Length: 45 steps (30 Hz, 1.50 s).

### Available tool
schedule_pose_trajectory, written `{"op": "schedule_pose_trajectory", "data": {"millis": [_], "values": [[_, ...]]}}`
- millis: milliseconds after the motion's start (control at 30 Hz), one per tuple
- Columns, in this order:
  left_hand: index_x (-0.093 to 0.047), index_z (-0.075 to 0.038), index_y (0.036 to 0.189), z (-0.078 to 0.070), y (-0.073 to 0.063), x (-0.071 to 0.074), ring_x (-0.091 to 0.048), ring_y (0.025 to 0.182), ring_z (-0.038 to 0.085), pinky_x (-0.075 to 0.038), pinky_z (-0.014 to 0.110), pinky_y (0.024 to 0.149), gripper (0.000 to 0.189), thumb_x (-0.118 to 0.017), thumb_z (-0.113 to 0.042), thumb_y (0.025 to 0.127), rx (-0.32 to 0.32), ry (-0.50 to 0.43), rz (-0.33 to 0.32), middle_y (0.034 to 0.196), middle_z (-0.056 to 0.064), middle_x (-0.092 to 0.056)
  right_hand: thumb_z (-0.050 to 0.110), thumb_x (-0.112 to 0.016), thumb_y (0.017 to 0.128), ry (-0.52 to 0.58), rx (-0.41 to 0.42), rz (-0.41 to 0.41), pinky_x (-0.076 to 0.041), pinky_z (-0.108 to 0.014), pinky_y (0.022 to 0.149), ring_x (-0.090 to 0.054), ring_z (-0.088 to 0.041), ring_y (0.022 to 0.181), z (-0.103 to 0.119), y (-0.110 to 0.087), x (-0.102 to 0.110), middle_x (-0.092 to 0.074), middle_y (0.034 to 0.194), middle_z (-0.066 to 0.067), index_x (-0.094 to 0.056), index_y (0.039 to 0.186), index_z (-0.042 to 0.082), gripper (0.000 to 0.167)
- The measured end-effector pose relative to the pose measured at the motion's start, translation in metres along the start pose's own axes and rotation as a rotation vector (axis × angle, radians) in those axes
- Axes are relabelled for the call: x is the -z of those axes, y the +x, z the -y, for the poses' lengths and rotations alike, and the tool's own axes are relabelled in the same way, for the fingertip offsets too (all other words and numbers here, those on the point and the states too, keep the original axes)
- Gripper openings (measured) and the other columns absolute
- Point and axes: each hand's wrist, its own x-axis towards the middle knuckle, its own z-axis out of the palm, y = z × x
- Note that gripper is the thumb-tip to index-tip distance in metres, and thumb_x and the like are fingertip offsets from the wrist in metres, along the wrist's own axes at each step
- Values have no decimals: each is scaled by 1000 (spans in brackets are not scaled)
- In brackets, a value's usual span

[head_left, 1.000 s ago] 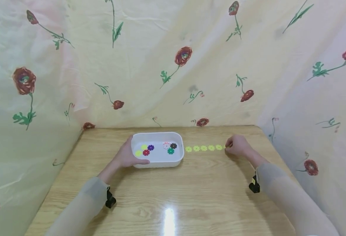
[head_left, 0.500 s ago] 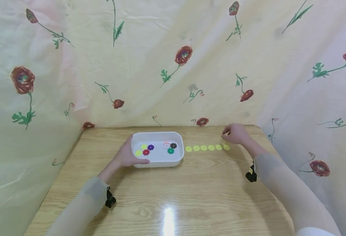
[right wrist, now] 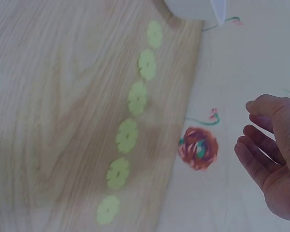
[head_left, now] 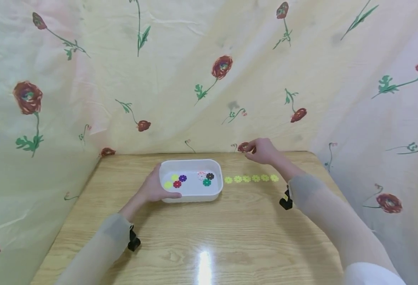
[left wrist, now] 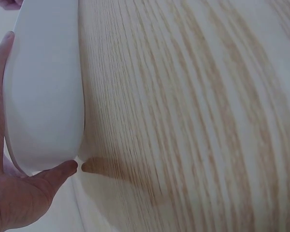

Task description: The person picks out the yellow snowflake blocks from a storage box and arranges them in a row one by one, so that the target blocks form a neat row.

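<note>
My left hand grips the left end of a white plastic tray, with the thumb along its front wall. In the left wrist view the fingers lie along one side of the tray. Inside are flower-shaped discs: yellow, red, purple, pale pink, dark brown and green. Right of the tray, several yellow flower discs lie flat in a straight row. Above and behind that row hovers my right hand, fingers loosely bent, nothing between them in the right wrist view.
Everything stands on a wood-grain table, whose back edge runs just behind the tray. A floral cloth hangs behind and at both sides. Each wrist carries a small black camera.
The right hand let go of the last yellow disc at the row's right end, then rose and moved left toward the tray. The left hand and tray stayed put.
</note>
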Motion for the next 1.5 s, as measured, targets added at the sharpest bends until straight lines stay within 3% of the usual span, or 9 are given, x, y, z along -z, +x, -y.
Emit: {"op": "schedule_pose_trajectory", "data": {"millis": [267,500,900,1500], "values": [[-30,-11,160,0,1,2,-59,126,38,-52,59,111,122,-102,-41,67,-14,-11,-3,146,17,-56,13,-77,89,34,71,-21,-61,-44,82,-73,-27,84,31,25,-5,-80,92,-13,-81,98,1,16],[-31,-13,160,1,1,2,-59,126,37,-52,58,111,121,-102,-40,67,-18,-17,-3,146,16,-57,17,-77,92,36,77,17,-62,-46,92,-77,-33,96,56,43,-11,-81,105,-16,-79,105,2,20],[-32,-13,158,0,0,2,-60,124,35,-53,59,109,118,-102,-41,68,-16,-9,-9,144,14,-58,19,-77,95,81,59,58,-62,-41,93,-76,-28,101,96,68,-40,-80,113,-13,-79,113,5,23],[-32,-12,160,3,2,-1,-60,126,34,-53,57,111,121,-103,-43,66,-21,-21,-8,146,14,-58,17,-77,95,119,111,143,-62,-35,93,-74,-25,106,146,82,-71,-79,119,-13,-78,119,6,26]]}}
